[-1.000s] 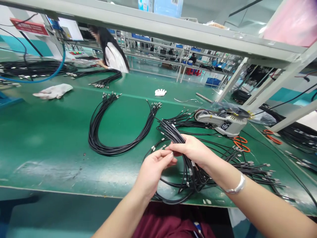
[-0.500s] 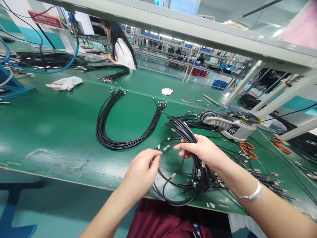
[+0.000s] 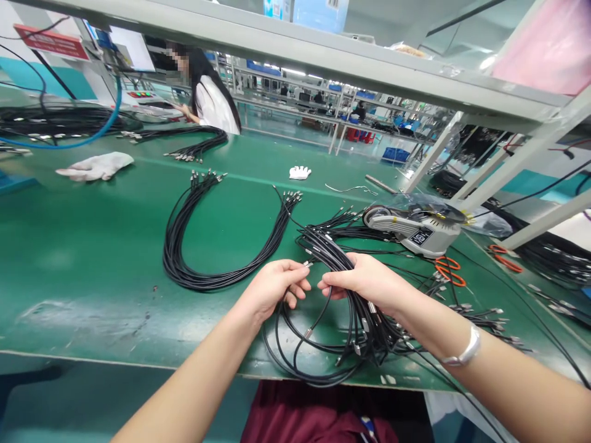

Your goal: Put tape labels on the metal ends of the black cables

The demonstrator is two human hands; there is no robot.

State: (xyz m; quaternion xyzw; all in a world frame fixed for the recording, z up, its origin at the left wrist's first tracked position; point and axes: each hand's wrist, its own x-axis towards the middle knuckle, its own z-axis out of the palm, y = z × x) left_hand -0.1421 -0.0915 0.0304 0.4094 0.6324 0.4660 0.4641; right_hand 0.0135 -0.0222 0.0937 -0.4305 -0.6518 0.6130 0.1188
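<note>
My right hand [image 3: 364, 282] is closed round a thick bundle of black cables [image 3: 364, 320] with metal end connectors, held just above the green bench [image 3: 92, 264]. My left hand [image 3: 276, 287] pinches a single black cable near its metal tip, right beside the right hand. Loose loops of the bundle hang down over the bench's front edge. A second, tidy U-shaped bunch of black cables [image 3: 194, 271] lies on the bench to the left of my hands.
A grey tape dispenser [image 3: 415, 226] and orange scissors [image 3: 447, 271] sit at the right. White gloves [image 3: 95, 167] lie at the left and at the back [image 3: 300, 173]. More cables spread at the far right. Another person in white [image 3: 210, 101] works at the far bench.
My left hand rose from lower down and came up beside the right hand, now pinching a cable end. The right hand kept its hold on the bundle.
</note>
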